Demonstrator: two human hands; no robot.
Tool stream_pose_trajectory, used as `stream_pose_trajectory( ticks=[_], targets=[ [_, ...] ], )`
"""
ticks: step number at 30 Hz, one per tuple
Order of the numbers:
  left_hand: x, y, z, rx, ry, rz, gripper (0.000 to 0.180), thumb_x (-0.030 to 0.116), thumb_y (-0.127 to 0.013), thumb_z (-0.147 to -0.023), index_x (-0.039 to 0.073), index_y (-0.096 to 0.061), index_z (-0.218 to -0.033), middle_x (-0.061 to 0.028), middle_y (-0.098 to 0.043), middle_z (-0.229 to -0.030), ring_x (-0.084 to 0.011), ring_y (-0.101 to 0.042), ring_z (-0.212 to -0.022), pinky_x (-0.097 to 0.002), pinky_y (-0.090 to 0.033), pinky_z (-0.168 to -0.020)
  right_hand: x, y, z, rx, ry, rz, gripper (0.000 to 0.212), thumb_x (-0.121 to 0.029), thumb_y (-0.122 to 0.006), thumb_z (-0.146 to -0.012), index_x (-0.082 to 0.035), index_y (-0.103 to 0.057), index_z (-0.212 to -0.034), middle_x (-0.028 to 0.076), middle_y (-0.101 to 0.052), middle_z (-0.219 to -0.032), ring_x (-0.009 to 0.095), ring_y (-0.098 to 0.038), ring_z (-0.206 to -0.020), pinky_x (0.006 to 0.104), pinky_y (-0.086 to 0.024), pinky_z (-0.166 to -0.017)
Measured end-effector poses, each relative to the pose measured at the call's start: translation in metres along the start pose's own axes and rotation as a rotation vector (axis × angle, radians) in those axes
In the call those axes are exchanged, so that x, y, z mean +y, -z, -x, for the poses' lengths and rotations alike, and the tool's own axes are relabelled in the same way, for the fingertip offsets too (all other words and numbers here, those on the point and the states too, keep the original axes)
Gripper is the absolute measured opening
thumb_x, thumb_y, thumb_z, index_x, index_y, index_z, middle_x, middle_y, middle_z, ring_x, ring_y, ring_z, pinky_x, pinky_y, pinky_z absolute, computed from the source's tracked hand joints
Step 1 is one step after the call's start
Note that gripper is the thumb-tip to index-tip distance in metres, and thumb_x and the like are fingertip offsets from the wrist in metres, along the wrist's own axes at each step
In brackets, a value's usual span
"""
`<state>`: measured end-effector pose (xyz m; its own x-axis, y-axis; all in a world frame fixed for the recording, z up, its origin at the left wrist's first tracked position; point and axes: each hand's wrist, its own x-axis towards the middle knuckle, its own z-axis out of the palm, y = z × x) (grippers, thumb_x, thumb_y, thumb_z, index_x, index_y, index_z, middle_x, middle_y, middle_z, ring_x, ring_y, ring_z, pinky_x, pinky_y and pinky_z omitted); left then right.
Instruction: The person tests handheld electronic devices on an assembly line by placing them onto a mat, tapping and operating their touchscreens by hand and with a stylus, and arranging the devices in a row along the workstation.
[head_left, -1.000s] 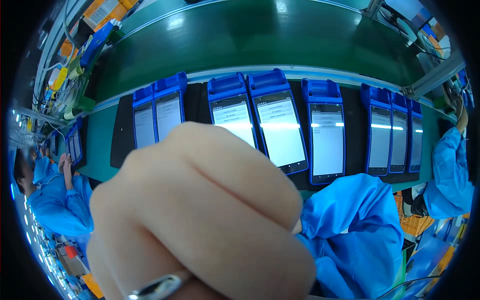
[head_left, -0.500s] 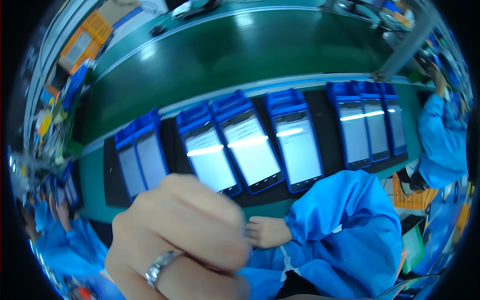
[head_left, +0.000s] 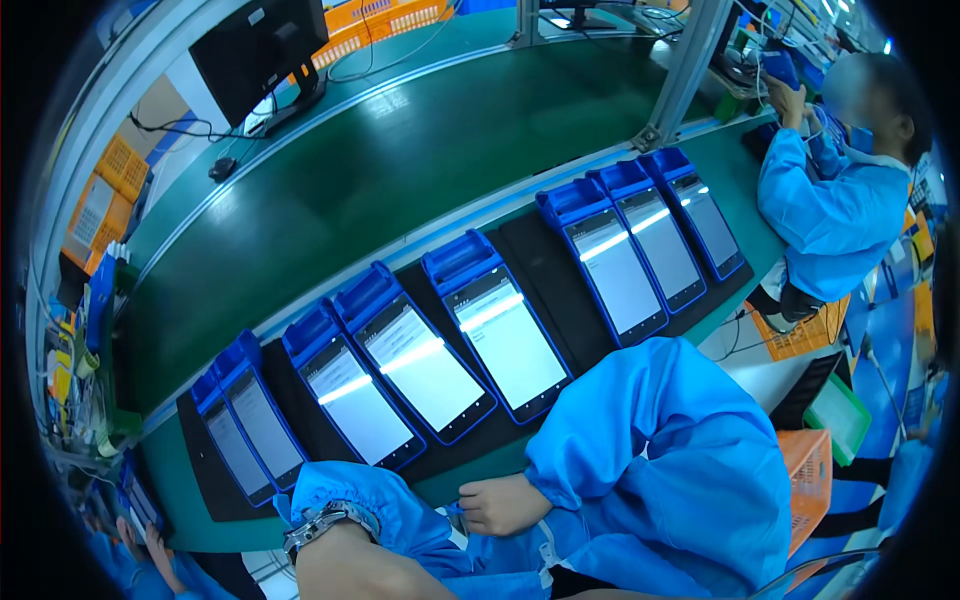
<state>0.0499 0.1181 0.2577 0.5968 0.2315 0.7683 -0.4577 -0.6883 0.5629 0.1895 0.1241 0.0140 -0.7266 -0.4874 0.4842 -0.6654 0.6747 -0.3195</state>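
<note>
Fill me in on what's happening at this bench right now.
A person in blue sleeves sits at a green bench where eight blue handheld terminals lie face up in a row on black mats. Their right hand rests curled at the bench edge, touching no device. The left hand is out of view; only its wrist with a watch shows. A co-worker works nearby.

A row of handheld terminals (head_left: 500, 335) lies side by side on a mat (head_left: 545, 270) along the near edge of the tabletop (head_left: 745, 190), running from near left to far right. Behind the row runs a conveyor belt (head_left: 400, 170). A monitor (head_left: 255, 45) stands at the far side of the belt, left of an upright post (head_left: 690, 65). The person's right hand (head_left: 505, 503) rests just near of the mat, under the middle terminals. A co-worker (head_left: 840, 200) sits at the far right end of the row. Crates (head_left: 115, 170) stand at the far left.
</note>
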Motion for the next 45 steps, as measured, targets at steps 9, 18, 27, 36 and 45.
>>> stream_pose_trajectory(
  ticks=[9, 18, 27, 36, 45],
  targets=[
    [0.001, -0.064, 0.092, 0.211, -0.207, 0.339, 0.026, 0.018, -0.05, -0.08, 0.005, -0.05, -0.057, -0.0094, -0.046, -0.052, -0.0232, -0.045, -0.045, -0.0347, -0.034, -0.042, 0.01, -0.009, -0.005, 0.027, 0.002, 0.019, 0.014, -0.018, -0.055, -0.069, -0.004, -0.052, -0.068, 0.007, -0.054, -0.067, 0.02, -0.051, -0.071, 0.0311, -0.038, -0.069],
    [0.012, -0.054, 0.062, 0.195, -0.073, 0.114, 0.019, 0.012, -0.053, -0.076, 0.002, -0.053, -0.06, -0.0098, -0.048, -0.053, -0.0228, -0.046, -0.045, -0.0355, -0.034, -0.041, 0.005, -0.015, -0.003, 0.047, 0.003, 0.02, 0.016, -0.019, -0.054, -0.068, -0.003, -0.053, -0.068, 0.007, -0.055, -0.066, 0.02, -0.051, -0.07, 0.0317, -0.038, -0.068],
    [0.01, -0.037, 0.021, 0.272, -0.004, -0.601, 0.014, 0.008, -0.055, -0.069, -0.003, -0.057, -0.061, -0.0118, -0.059, -0.057, -0.0205, -0.057, -0.05, -0.0319, -0.042, -0.04, 0.004, -0.013, 0.011, 0.052, 0.04, 0.042, 0.015, -0.019, -0.054, -0.066, -0.004, -0.055, -0.065, 0.006, -0.053, -0.064, 0.02, -0.05, -0.067, 0.032, -0.037, -0.068],
    [0.092, -0.003, 0.173, 1.059, 1.328, -1.595, 0.024, 0.018, -0.05, -0.092, -0.002, -0.059, -0.1, -0.0093, -0.061, -0.097, -0.0174, -0.055, -0.093, -0.0264, -0.039, -0.085, 0.012, 0.003, 0.028, 0.105, 0.063, 0.112, 0.016, -0.018, -0.055, -0.069, -0.003, -0.055, -0.066, 0.006, -0.051, -0.062, 0.019, -0.05, -0.063, 0.0312, -0.038, -0.06],
    [0.171, -0.055, 0.358, 1.481, 1.721, -1.373, 0.048, 0.036, -0.039, -0.093, -0.003, -0.052, -0.12, -0.0152, -0.052, -0.122, -0.0237, -0.048, -0.112, -0.0322, -0.032, -0.1, 0.005, 0.001, 0.058, 0.203, 0.167, -0.053, 0.013, -0.016, -0.055, -0.072, -0.004, -0.053, -0.069, 0.009, -0.053, -0.067, 0.023, -0.056, -0.063, 0.0352, -0.045, -0.046]
  ],
)
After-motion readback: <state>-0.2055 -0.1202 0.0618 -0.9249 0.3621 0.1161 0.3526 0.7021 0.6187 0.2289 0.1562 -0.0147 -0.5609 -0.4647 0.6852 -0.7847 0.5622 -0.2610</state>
